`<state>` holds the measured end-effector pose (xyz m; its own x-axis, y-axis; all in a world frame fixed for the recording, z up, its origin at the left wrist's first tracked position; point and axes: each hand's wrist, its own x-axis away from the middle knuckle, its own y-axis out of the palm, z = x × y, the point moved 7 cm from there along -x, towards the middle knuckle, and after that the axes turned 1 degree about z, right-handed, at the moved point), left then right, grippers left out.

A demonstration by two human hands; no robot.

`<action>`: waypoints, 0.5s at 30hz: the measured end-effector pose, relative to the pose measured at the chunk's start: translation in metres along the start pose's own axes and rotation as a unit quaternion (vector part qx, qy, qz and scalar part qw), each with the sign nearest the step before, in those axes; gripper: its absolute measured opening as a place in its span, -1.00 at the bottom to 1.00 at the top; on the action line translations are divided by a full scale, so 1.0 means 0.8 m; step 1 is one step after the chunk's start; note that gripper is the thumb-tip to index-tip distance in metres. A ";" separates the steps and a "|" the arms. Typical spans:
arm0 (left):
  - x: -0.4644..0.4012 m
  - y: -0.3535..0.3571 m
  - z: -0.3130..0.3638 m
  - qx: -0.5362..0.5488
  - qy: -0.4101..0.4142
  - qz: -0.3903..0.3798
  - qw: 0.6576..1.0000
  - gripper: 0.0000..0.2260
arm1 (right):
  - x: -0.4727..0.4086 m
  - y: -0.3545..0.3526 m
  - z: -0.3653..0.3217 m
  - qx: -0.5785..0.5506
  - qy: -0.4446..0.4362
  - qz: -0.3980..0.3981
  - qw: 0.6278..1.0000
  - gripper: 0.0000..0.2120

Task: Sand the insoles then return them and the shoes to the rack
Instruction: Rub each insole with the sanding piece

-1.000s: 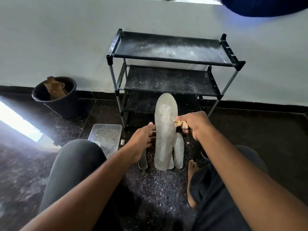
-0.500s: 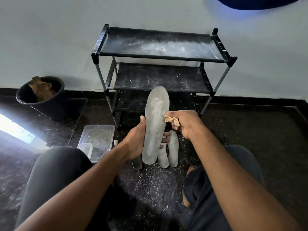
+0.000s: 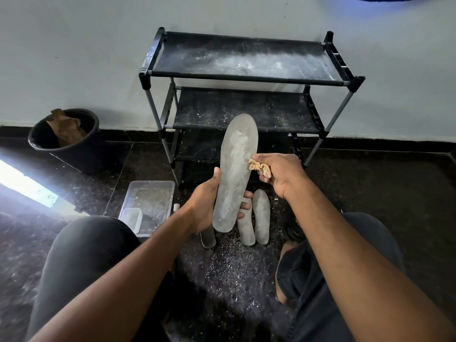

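My left hand (image 3: 206,204) grips a long grey insole (image 3: 235,169) by its lower half, held upright in front of me, with pale scuff marks near its top. My right hand (image 3: 278,175) pinches a crumpled tan piece of sandpaper (image 3: 260,167) against the insole's right edge. Two more grey insoles (image 3: 261,215) lie side by side on the dark floor just below, and the end of a third (image 3: 208,239) shows under my left wrist. The black three-shelf rack (image 3: 246,60) stands against the wall behind, its shelves dusty and bare. No shoes are in view.
A clear plastic tray (image 3: 148,206) with a small tub in it sits on the floor left of my hands. A black bucket (image 3: 66,141) holding brown paper stands at the wall on the left. Grey dust covers the floor between my knees.
My left hand has shifted from touching the insole's left edge to gripping its lower half, and the insole now tilts slightly right. My right hand with the sandpaper stays at its right edge.
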<state>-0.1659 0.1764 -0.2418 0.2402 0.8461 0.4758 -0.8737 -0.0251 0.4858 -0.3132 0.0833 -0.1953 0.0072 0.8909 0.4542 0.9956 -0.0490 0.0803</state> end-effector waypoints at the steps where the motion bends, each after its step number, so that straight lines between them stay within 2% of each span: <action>1: 0.000 0.002 0.001 0.004 0.002 0.001 1.000 -0.30 | 0.001 0.000 -0.001 -0.001 -0.001 -0.002 1.000 -0.90; 8: -0.002 -0.003 0.004 0.029 0.008 0.019 0.999 -0.30 | 0.002 0.000 0.000 0.008 -0.008 -0.007 1.000 -0.90; 12: -0.007 -0.019 0.010 0.062 0.029 0.053 0.996 -0.30 | 0.008 -0.002 -0.005 0.095 -0.081 0.013 0.992 -0.85; 15: -0.007 -0.028 0.014 0.070 0.037 0.082 0.993 -0.31 | 0.021 0.015 -0.003 0.120 -0.112 -0.036 0.986 -0.89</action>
<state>-0.1430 0.1659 -0.2471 0.0629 0.8609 0.5049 -0.8296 -0.2362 0.5060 -0.3015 0.0965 -0.1850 -0.0698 0.9671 0.2446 0.9877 0.1014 -0.1193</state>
